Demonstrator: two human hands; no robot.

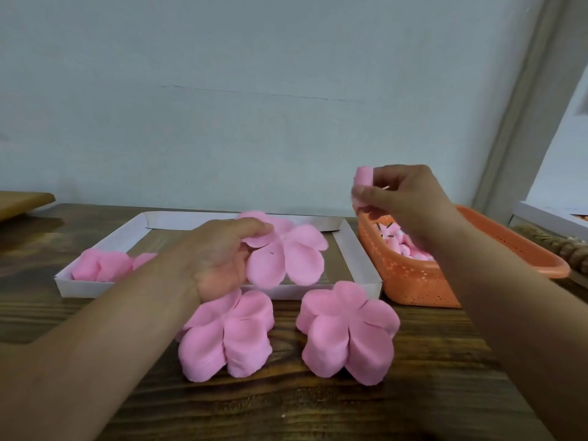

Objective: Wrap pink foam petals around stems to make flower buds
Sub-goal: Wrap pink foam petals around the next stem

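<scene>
Two hands grip soft pink foam: left hand (219, 253) a five-lobed petal sheet (283, 253), right hand (404, 198) a rolled bud (362, 178).

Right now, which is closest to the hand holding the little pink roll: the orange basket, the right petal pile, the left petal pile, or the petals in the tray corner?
From the right hand:
1. Orange basket, just below it.
2. Right petal pile, on the table, lower left.
3. Left petal pile, further left.
4. Tray-corner petals, far left in the white tray.

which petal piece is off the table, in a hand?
The single flat petal piece over the white tray, held by the left hand. The two thick stacks rest on the table.
</scene>
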